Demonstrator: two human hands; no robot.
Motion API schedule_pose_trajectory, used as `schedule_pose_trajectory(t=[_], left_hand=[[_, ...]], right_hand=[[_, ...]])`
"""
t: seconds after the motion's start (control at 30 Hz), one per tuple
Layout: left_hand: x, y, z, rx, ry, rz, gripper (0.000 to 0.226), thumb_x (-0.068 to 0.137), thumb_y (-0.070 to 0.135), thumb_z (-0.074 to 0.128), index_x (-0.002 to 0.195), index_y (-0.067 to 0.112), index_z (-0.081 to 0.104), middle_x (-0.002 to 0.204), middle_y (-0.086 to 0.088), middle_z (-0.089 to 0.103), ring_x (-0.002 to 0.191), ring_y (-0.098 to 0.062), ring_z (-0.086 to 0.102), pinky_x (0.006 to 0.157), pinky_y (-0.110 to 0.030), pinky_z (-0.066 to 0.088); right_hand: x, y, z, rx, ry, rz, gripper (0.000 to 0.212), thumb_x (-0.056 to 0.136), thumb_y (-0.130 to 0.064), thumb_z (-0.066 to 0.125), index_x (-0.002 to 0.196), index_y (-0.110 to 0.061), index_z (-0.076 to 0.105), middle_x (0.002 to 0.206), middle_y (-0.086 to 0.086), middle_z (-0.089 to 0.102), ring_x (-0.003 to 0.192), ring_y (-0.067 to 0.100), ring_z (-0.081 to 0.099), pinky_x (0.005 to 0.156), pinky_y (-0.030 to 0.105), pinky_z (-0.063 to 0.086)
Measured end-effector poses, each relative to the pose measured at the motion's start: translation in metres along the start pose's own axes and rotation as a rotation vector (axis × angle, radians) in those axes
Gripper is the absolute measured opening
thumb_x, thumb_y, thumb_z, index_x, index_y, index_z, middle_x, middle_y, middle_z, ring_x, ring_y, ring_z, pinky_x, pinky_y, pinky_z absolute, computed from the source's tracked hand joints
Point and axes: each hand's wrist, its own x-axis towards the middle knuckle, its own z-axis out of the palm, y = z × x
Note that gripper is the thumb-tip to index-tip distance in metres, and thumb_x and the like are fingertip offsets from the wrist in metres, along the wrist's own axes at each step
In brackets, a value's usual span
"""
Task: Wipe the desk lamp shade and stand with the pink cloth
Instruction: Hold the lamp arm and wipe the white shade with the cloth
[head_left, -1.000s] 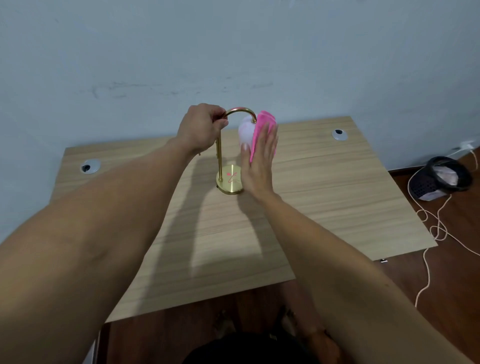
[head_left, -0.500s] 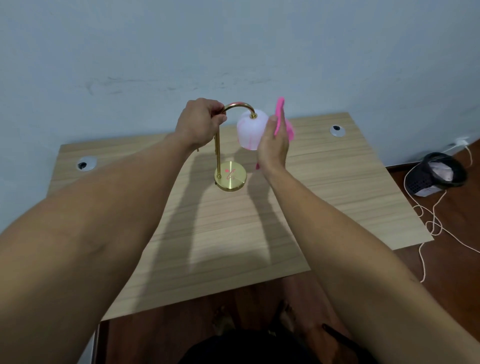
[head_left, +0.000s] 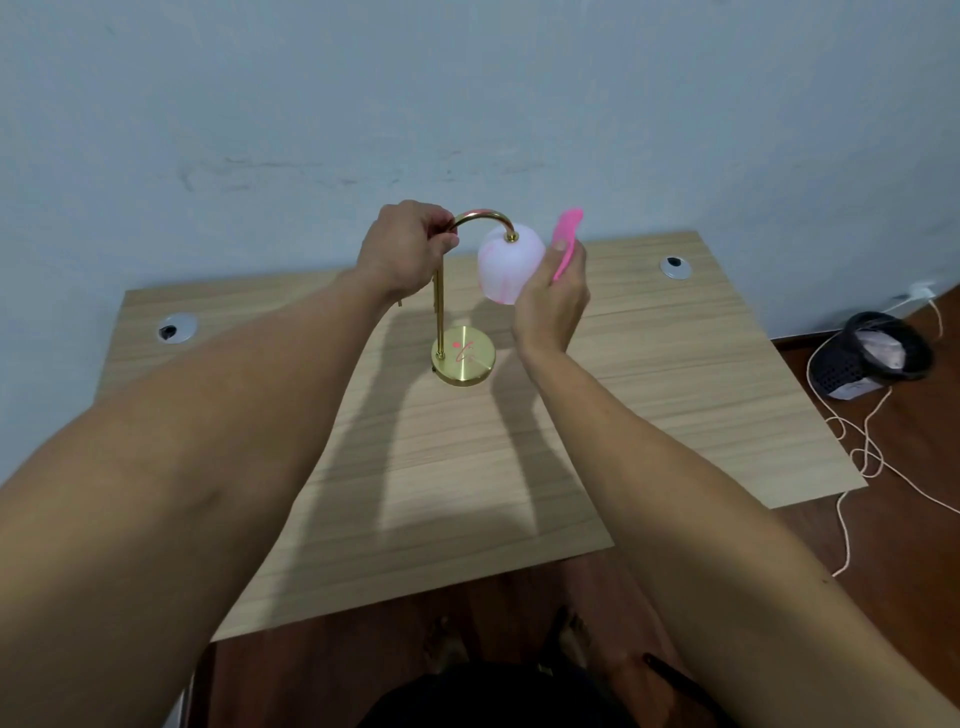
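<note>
— While both forearms reach out over the counter, which hand is actually doing the work?

— I'd say the right hand. It grips the pink cloth, folded flat and standing nearly upright, its long axis running up past the fingertips. The left hand is clenched around the top of the brass stand, where the curved neck begins, and I take that to be steadying the lamp.

— Where does the shade lie from the cloth hand?

— The white shade hangs immediately left of the right hand, between the two hands and at about the same height. The heel of the palm seems to touch its lower right side; whether the cloth itself is touching I cannot tell, as it looks angled a little away.

— So the coming move?

— Probably turning the cloth leftward to press flat onto the shade, then sweeping round it. The right hand is nearer, being just beside it.

— And the rest of the lamp?

— Below and left of the cloth hand, the round brass base sits on the counter. Beyond the hands is only the wall.
</note>
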Motion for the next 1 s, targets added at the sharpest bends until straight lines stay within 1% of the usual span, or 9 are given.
schedule_pose_trajectory(t=[0.03, 0.1, 0.17, 0.2, 0.37, 0.47, 0.6, 0.8, 1.0], left_hand=[[0.000, 0.001, 0.000, -0.001, -0.002, -0.001, 0.013, 0.096, 0.023, 0.065, 0.095, 0.015, 0.076, 0.089, -0.013, 0.074, 0.088, -0.035, 0.068, 0.086, -0.048, 0.058], [0.001, 0.001, -0.001, -0.005, -0.007, -0.005, 0.014, 0.096, 0.023, 0.066, 0.097, 0.015, 0.077, 0.090, -0.014, 0.074, 0.089, -0.035, 0.068, 0.086, -0.048, 0.058], [0.001, 0.000, -0.002, -0.003, -0.010, -0.003, 0.014, 0.097, 0.022, 0.065, 0.097, 0.015, 0.077, 0.090, -0.014, 0.074, 0.089, -0.035, 0.069, 0.086, -0.048, 0.059], [0.001, -0.001, -0.002, 0.000, -0.012, 0.001, 0.014, 0.097, 0.022, 0.065, 0.097, 0.015, 0.077, 0.090, -0.014, 0.074, 0.089, -0.035, 0.069, 0.086, -0.048, 0.059], [0.003, -0.002, -0.001, 0.020, -0.019, 0.035, 0.014, 0.098, 0.021, 0.064, 0.093, 0.014, 0.076, 0.084, -0.014, 0.072, 0.083, -0.035, 0.067, 0.081, -0.046, 0.058], [0.005, -0.002, -0.003, 0.057, -0.031, 0.070, 0.015, 0.097, 0.023, 0.065, 0.090, 0.014, 0.075, 0.079, -0.011, 0.070, 0.078, -0.033, 0.064, 0.078, -0.045, 0.056], [0.005, -0.003, -0.004, 0.081, -0.031, 0.086, 0.015, 0.095, 0.022, 0.064, 0.087, 0.013, 0.072, 0.074, -0.010, 0.066, 0.075, -0.033, 0.060, 0.077, -0.044, 0.055], [0.006, -0.004, -0.004, 0.088, -0.036, 0.076, 0.013, 0.096, 0.023, 0.066, 0.092, 0.014, 0.075, 0.081, -0.010, 0.073, 0.081, -0.033, 0.068, 0.080, -0.046, 0.059], [0.006, -0.003, -0.005, 0.087, -0.042, 0.072, 0.015, 0.097, 0.023, 0.066, 0.096, 0.013, 0.077, 0.084, -0.011, 0.075, 0.083, -0.033, 0.069, 0.082, -0.046, 0.059]], right_hand=[[-0.002, -0.001, 0.003, -0.076, -0.075, -0.147, 0.045, 0.112, -0.037, 0.033, 0.153, -0.024, 0.048, 0.144, 0.003, 0.061, 0.130, 0.024, 0.058, 0.106, 0.038, 0.049], [-0.007, 0.009, 0.009, -0.271, -0.248, -0.378, 0.054, 0.112, -0.036, 0.031, 0.164, -0.021, 0.029, 0.166, 0.002, 0.038, 0.154, 0.025, 0.033, 0.124, 0.046, 0.031], [-0.014, 0.030, 0.011, -0.474, -0.337, -0.473, 0.062, 0.113, -0.036, 0.031, 0.166, -0.011, 0.014, 0.174, 0.008, 0.014, 0.162, 0.029, 0.006, 0.131, 0.050, 0.010], [-0.017, 0.041, 0.008, -0.569, -0.353, -0.533, 0.063, 0.113, -0.036, 0.032, 0.166, -0.008, 0.011, 0.175, 0.011, 0.008, 0.162, 0.032, 0.001, 0.131, 0.050, 0.006], [-0.014, 0.065, -0.003, -0.899, -0.327, -0.921, 0.063, 0.104, -0.021, 0.039, 0.160, 0.004, 0.026, 0.168, 0.023, 0.025, 0.156, 0.044, 0.022, 0.128, 0.058, 0.018], [0.001, 0.044, 0.008, -1.022, -0.344, -1.058, 0.065, 0.091, -0.005, 0.036, 0.154, 0.009, 0.036, 0.161, 0.028, 0.037, 0.152, 0.044, 0.032, 0.127, 0.053, 0.016], [0.011, 0.029, 0.021, -1.275, -0.383, -1.202, 0.058, 0.097, -0.008, 0.026, 0.150, 0.010, 0.044, 0.153, 0.028, 0.048, 0.149, 0.040, 0.040, 0.128, 0.051, 0.023], [0.008, 0.026, 0.010, -1.512, -0.527, -1.334, 0.055, 0.105, -0.024, 0.032, 0.151, 0.001, 0.046, 0.163, 0.018, 0.039, 0.157, 0.036, 0.023, 0.131, 0.050, 0.008], [0.007, 0.036, -0.005, -1.654, -0.648, -1.421, 0.062, 0.106, -0.027, 0.020, 0.161, 0.002, 0.024, 0.171, 0.017, 0.023, 0.161, 0.030, 0.013, 0.129, 0.045, -0.005]])
